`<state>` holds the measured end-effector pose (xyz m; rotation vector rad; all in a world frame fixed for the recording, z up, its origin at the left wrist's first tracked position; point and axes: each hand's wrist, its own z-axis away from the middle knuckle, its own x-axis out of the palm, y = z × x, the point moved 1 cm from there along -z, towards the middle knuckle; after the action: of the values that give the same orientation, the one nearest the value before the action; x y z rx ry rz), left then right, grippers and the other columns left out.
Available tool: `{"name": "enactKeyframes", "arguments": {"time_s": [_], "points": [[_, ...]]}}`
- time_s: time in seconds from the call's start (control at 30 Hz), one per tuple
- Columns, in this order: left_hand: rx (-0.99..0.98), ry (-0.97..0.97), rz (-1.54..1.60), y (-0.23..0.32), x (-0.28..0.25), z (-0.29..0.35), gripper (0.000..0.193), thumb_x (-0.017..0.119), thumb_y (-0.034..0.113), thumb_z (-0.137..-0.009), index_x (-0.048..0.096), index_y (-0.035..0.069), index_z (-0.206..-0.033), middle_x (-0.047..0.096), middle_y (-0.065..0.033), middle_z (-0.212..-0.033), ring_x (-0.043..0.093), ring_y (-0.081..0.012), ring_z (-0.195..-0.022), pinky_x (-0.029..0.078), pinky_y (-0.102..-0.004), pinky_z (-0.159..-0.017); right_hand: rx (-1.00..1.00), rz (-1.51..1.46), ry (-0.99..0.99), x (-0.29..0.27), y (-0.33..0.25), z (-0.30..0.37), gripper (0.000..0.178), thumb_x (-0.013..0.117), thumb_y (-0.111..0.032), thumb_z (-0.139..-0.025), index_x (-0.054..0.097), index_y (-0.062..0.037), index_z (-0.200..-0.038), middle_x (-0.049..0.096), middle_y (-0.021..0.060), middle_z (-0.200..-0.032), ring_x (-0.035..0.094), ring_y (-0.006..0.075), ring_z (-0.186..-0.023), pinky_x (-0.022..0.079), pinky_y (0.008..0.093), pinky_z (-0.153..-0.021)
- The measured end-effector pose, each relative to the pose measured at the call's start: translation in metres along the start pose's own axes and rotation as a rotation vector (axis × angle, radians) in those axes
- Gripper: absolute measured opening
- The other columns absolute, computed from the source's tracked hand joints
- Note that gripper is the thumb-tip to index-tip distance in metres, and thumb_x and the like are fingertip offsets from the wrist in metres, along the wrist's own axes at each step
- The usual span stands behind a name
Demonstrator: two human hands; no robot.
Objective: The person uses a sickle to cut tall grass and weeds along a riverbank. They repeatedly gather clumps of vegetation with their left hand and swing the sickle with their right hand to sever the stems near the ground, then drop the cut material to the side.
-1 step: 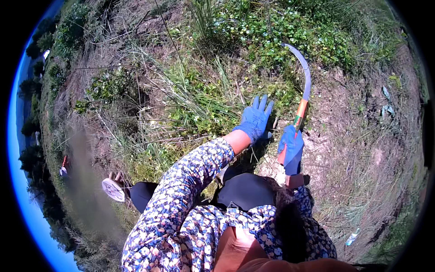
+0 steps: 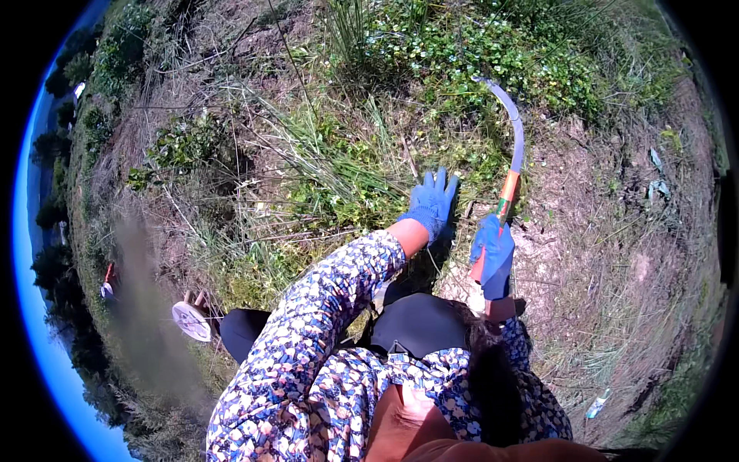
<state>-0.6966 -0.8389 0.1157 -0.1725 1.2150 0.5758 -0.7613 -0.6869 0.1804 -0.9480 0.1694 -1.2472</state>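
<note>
My right hand [image 2: 493, 256], in a blue glove, is closed round the red and orange handle of a sickle [image 2: 516, 135]. The curved blade points away from me, its tip at the edge of low leafy green plants [image 2: 500, 54]. Left of the sickle, my left hand [image 2: 432, 202], gloved in blue too, is stretched out palm down with its fingers apart. Nothing shows in it. It is over or against the ground beside short green growth; whether it touches is unclear. Long cut-looking grass stems [image 2: 323, 165] lie to its left.
A small round-topped stool [image 2: 192, 320] lies tipped at the left. Farther left is a small red and white thing [image 2: 108, 281]. Bare soil and dry grass [image 2: 616, 254] spread to the right, with a pale wrapper [image 2: 598, 403] near the lower right. A tall grass clump [image 2: 344, 38] stands ahead.
My left hand has come slightly back toward me. The sickle's blade tip has shifted a little to the left, still in my right hand's grip.
</note>
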Motion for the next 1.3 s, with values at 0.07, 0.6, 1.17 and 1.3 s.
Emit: {"name": "enactKeyframes", "arguments": {"time_s": [0.07, 0.6, 1.17, 1.3], "points": [[-0.041, 0.181, -0.019, -0.004, 0.033, -0.004, 0.055, 0.048, 0.013, -0.091, 0.035, 0.011, -0.145, 0.046, -0.0194, -0.141, 0.056, -0.0350, -0.114, 0.053, -0.0428, -0.069, -0.043, 0.296, 0.043, 0.002, 0.000, 0.017, 0.018, 0.056, -0.023, -0.098, 0.052, -0.0068, -0.102, 0.047, -0.0017, -0.066, 0.046, 0.0082, -0.049, 0.037, 0.0248, -0.042], [-0.241, -0.057, -0.205, -0.193, 0.005, 0.075, 0.024, 0.052, 0.022, -0.089, 0.073, 0.012, -0.089, 0.071, -0.0116, -0.088, 0.070, -0.0307, -0.081, 0.055, -0.0449, -0.066, -0.198, 1.542, -0.050, -0.095, 0.015, 0.158, 0.032, 0.059, -0.032, -0.094, 0.055, -0.0023, -0.105, 0.059, 0.0165, -0.066, 0.061, 0.0292, -0.060, 0.045, 0.0400, -0.054], [0.071, 0.313, -0.313, -0.163, 0.007, 0.073, 0.060, 0.048, 0.012, -0.089, 0.033, 0.017, -0.147, 0.041, -0.0074, -0.146, 0.042, -0.0266, -0.132, 0.050, -0.0366, -0.076, 0.062, 1.443, -0.209, -0.006, 0.085, 0.017, 0.040, 0.055, -0.040, -0.093, 0.055, -0.0005, -0.102, 0.064, 0.0232, -0.081, 0.065, 0.0388, -0.074, 0.049, 0.0459, -0.064], [-0.020, -0.011, -0.113, -0.187, 0.012, 0.054, 0.027, 0.054, 0.028, -0.091, 0.065, 0.013, -0.110, 0.064, -0.0076, -0.096, 0.060, -0.0274, -0.095, 0.052, -0.0398, -0.076, 0.089, 1.579, -0.152, -0.022, 0.025, 0.085, 0.036, 0.056, -0.038, -0.094, 0.055, -0.0025, -0.100, 0.060, 0.0143, -0.072, 0.060, 0.0290, -0.064, 0.046, 0.0407, -0.056]]}}
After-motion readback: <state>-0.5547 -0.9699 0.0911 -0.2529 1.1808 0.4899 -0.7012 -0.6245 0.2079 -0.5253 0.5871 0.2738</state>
